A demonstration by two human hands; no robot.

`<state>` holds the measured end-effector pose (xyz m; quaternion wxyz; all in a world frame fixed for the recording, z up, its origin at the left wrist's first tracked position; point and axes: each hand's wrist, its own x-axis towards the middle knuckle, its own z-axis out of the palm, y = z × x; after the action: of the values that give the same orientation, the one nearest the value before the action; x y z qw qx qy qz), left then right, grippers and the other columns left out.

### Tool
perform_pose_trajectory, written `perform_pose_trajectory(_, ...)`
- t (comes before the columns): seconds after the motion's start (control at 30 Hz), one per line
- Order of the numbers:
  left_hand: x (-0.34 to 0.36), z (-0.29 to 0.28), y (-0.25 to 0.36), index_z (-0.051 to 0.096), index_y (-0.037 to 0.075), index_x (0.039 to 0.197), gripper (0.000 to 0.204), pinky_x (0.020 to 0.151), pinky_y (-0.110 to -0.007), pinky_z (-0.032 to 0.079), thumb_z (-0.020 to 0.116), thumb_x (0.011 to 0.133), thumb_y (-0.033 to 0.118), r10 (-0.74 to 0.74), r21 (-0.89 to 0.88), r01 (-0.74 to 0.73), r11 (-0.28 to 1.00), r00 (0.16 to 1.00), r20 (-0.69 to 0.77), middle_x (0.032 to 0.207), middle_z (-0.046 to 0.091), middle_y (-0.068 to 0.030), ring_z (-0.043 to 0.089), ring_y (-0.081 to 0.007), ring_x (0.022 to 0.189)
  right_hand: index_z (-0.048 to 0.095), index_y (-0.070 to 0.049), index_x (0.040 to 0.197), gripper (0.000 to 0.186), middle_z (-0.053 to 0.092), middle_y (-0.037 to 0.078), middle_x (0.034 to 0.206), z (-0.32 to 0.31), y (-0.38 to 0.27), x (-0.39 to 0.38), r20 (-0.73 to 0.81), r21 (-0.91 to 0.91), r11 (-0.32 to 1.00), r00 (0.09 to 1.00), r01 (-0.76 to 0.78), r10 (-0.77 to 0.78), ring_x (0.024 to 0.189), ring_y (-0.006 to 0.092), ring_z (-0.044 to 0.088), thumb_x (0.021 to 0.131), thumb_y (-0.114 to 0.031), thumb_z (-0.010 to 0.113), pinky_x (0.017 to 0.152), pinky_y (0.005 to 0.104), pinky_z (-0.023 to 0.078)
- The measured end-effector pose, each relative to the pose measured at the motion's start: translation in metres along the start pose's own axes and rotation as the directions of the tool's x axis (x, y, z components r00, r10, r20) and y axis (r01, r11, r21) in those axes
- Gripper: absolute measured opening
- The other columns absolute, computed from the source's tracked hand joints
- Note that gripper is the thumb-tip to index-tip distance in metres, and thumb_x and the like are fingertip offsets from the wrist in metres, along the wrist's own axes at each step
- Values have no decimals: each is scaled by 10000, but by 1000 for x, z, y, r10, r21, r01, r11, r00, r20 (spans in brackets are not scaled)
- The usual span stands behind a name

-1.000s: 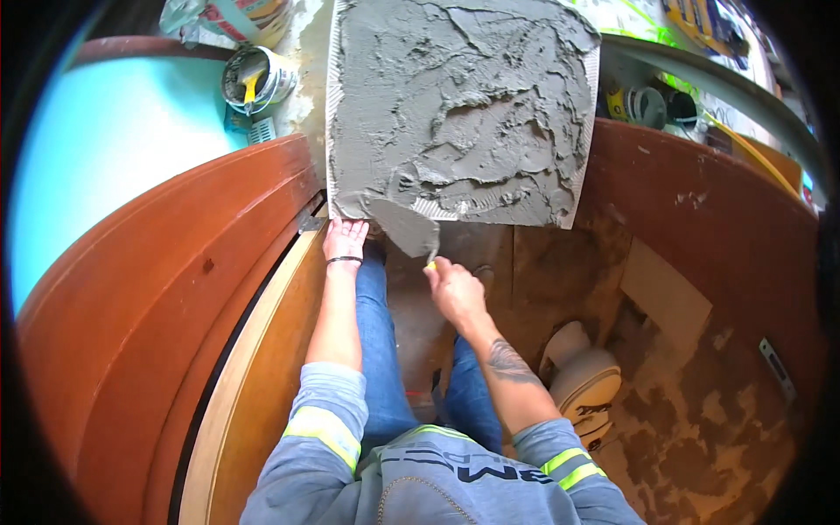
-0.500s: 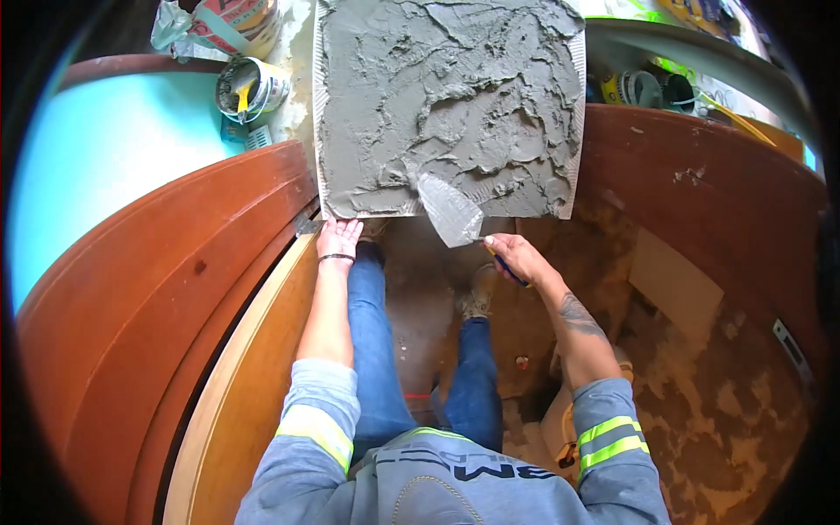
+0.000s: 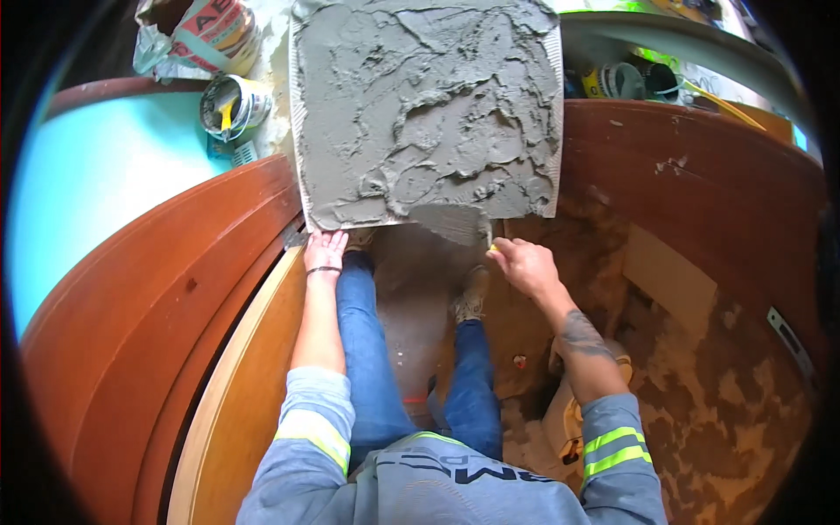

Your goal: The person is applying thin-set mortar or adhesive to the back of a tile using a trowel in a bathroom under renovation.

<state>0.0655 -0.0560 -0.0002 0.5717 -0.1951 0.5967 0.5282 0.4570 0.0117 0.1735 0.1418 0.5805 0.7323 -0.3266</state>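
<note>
A large pale tile [image 3: 558,131] with ridged edges is coated in wet grey mortar [image 3: 350,114]. My right hand [image 3: 527,265] is closed round the yellow handle of a pointing trowel. The trowel blade [image 3: 451,222] lies at the tile's near edge, its visible face smeared with grey mortar. Under the tile's near left corner is my left hand [image 3: 325,251], palm up, with fingers stretched out and their tips against the edge.
Reddish-brown door frames [image 3: 157,262] flank me left and right. A bucket [image 3: 234,107] with a yellow-handled brush and an opened bag [image 3: 210,39] stand at the far left. More tubs [image 3: 612,83] sit at the far right. A tan case [image 3: 564,416] is by my right leg.
The trowel has turned over, from its pale face to a mortar-smeared one, and its blade now lies more sideways along the edge. The tile and left hand appear farther left in view.
</note>
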Motion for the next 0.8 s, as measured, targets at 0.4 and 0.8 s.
perform_pose_trajectory(0.4, -10, 15, 7, 310, 33, 1280, 325, 1009, -554, 374, 359, 985, 161, 5, -22, -5, 1000, 1000, -23, 1259, 417, -170, 433, -358, 1207, 571, -102, 1090, 437, 483, -9, 605, 20, 9, -36, 515, 856, -294, 754, -426, 408, 508, 87, 461, 936, -489, 439, 446, 263, 388)
perform_pose_trajectory(0.8, -9, 13, 9, 340, 29, 1268, 309, 980, -527, 415, 359, 967, 97, -54, -76, 54, 996, 999, -1, 1257, 451, -162, 476, -342, 1166, 592, -79, 1063, 438, 564, 66, 631, 38, -158, 103, 549, 769, 281, 819, -573, 168, 508, 156, 528, 953, -457, 399, 457, 316, 436)
